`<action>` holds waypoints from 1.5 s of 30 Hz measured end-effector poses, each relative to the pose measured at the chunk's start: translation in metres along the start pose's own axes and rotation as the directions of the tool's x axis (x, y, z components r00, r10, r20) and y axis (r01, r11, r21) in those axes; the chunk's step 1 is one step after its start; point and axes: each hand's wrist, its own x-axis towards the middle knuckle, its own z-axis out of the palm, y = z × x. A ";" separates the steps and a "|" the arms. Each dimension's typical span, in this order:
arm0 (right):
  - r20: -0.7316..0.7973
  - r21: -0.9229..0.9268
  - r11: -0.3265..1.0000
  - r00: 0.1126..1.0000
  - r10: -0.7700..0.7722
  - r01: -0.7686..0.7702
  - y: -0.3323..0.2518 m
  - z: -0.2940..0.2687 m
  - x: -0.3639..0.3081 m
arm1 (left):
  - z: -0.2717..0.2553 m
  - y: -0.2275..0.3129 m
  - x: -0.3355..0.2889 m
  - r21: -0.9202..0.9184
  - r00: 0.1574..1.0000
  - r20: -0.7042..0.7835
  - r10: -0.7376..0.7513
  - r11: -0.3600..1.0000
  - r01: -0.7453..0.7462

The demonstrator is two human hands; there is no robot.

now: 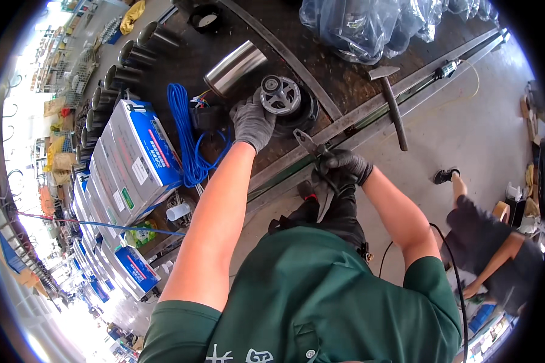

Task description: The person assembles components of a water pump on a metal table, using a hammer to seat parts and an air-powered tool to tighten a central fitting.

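Observation:
My left hand (252, 123), in a grey work glove, has its fingers curled against the side of a round dark assembly with a grey spoked metal top (280, 95), which stands on the workbench. In my right hand (347, 166), gloved too, is a pair of pliers (307, 143). Their jaws point up and left, close to the assembly's near side but apart from it. Behind my left hand lies a shiny metal cylinder (236, 68) on its side. A small black part with coloured wires (206, 116) rests left of that hand.
A coil of blue cable (184, 136) and grey-blue cartons (130, 163) stand at left, near a row of metal cylinders (124, 77). A hammer (393, 106) lies across the bench's metal edge. Plastic-wrapped parts (360, 30) sit at the back. Another person (487, 248) is at right.

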 end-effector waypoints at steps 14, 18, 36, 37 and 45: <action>-0.151 0.067 0.974 0.967 -0.204 0.216 0.052 0.026 0.040 | -0.005 0.001 -0.001 0.059 0.999 0.052 -0.016 0.998 0.013; -0.181 -0.105 0.994 0.982 -0.051 0.032 -0.008 0.009 -0.002 | -0.006 0.002 0.001 0.008 0.999 0.037 -0.006 1.000 0.005; -0.056 0.150 0.988 0.998 0.040 -0.031 -0.006 -0.007 0.002 | -0.017 0.007 -0.003 -0.005 0.992 0.106 -0.067 0.998 0.068; -0.045 0.095 0.990 0.993 0.112 -0.107 -0.027 -0.011 -0.007 | -0.012 0.006 -0.005 0.002 0.995 0.087 -0.056 0.998 0.056; -0.139 -0.466 0.859 0.976 0.168 -0.214 -0.083 0.034 -0.079 | -0.002 0.003 -0.001 0.014 0.998 0.040 -0.040 0.999 0.039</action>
